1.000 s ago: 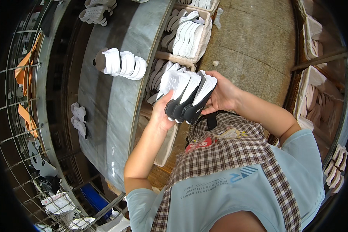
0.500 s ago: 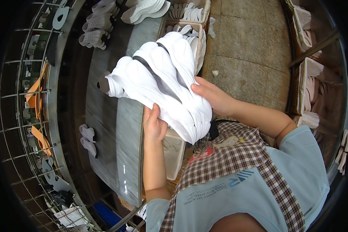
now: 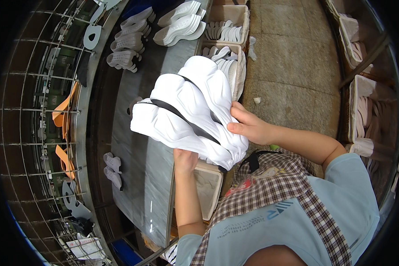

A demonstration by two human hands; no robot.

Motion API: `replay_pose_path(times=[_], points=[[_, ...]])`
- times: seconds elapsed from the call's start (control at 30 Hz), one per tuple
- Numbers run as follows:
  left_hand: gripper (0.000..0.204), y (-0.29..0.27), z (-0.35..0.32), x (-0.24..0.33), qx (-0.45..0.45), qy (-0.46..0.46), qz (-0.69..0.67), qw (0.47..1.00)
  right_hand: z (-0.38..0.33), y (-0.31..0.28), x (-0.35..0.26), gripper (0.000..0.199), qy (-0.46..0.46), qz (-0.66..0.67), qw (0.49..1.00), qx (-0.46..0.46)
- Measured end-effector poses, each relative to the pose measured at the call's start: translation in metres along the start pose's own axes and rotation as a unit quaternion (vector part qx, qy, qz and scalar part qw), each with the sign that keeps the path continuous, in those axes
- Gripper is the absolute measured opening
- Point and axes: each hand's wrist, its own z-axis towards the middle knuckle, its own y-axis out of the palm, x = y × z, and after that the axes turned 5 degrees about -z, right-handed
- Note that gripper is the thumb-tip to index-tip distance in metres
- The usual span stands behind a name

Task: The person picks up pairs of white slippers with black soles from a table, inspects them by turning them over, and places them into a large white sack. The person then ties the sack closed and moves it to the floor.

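Mid-frame, I'm watching the left hand [image 3: 185, 160] and right hand [image 3: 250, 125] gripping a stack of white soles [image 3: 186, 104] above the worktop [image 3: 142, 190] edge, the left grip's fingers hiding beneath; upper centre, a lined basket [image 3: 241, 73] is holding pale soles [image 3: 221, 52]; a rear basket [image 3: 235, 11] is holding more; far right, a side basket [image 3: 369, 85] is carrying pinkish soles [image 3: 364, 113]; lower centre, a pale bin [image 3: 217, 195] is peeking out.

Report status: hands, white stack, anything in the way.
Right hand gripping white stack by its right side; left hand at its lower edge, fingertips hidden. Stack aloft, upper ends fanned apart. Table and lined bin partly behind; nothing visibly blocking.
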Motion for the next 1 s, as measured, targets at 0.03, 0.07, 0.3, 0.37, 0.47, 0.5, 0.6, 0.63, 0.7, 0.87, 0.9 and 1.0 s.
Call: replay_pose_path(times=[0.03, 0.07, 0.3, 0.37, 0.47, 0.5, 0.6, 0.63, 0.7, 0.87, 0.9, 1.0], points=[[0.050, -0.002, -0.001, -0.001, -0.009, 0.005, 0.008, 1.000, 0.001, 0.000, 0.000, 0.052, 0.002, 0.002, 1.000, -0.004], [0.051, -0.004, -0.003, -0.001, -0.012, 0.005, 0.014, 1.000, 0.001, 0.000, -0.002, 0.053, -0.019, -0.012, 1.000, -0.006], [0.062, -0.021, -0.014, 0.014, 0.056, 0.006, 0.064, 0.996, 0.013, -0.009, -0.021, 0.066, -0.099, -0.156, 0.979, -0.091], [0.062, -0.024, -0.022, 0.021, 0.102, -0.003, 0.024, 0.994, 0.019, -0.006, -0.022, 0.060, -0.141, -0.198, 0.966, -0.087], [0.062, -0.027, -0.045, 0.027, 0.165, -0.036, -0.066, 0.983, 0.029, 0.009, -0.014, 0.050, -0.186, -0.175, 0.960, -0.112], [0.062, -0.027, -0.056, 0.026, 0.183, -0.053, -0.097, 0.977, 0.031, 0.018, -0.010, 0.055, -0.184, -0.127, 0.964, -0.145], [0.063, -0.031, -0.087, 0.024, 0.229, -0.090, -0.183, 0.952, 0.028, 0.036, 0.005, 0.043, 0.007, 0.060, 0.958, -0.280], [0.063, -0.033, -0.096, 0.023, 0.239, -0.100, -0.203, 0.944, 0.025, 0.048, 0.010, 0.045, 0.038, 0.123, 0.946, -0.299], [0.062, -0.035, -0.111, 0.021, 0.261, -0.118, -0.230, 0.930, 0.019, 0.064, 0.019, 0.059, 0.015, 0.102, 0.946, -0.308], [0.060, -0.038, -0.119, 0.030, 0.268, -0.059, -0.238, 0.932, 0.021, 0.100, 0.032, 0.075, 0.100, 0.248, 0.910, -0.316], [0.059, -0.039, -0.116, 0.034, 0.255, -0.022, -0.239, 0.937, 0.024, 0.104, 0.033, 0.079, 0.105, 0.234, 0.909, -0.330], [0.058, -0.037, -0.107, 0.045, 0.159, 0.099, -0.292, 0.938, 0.033, 0.112, 0.031, 0.087, 0.099, 0.192, 0.912, -0.350]])
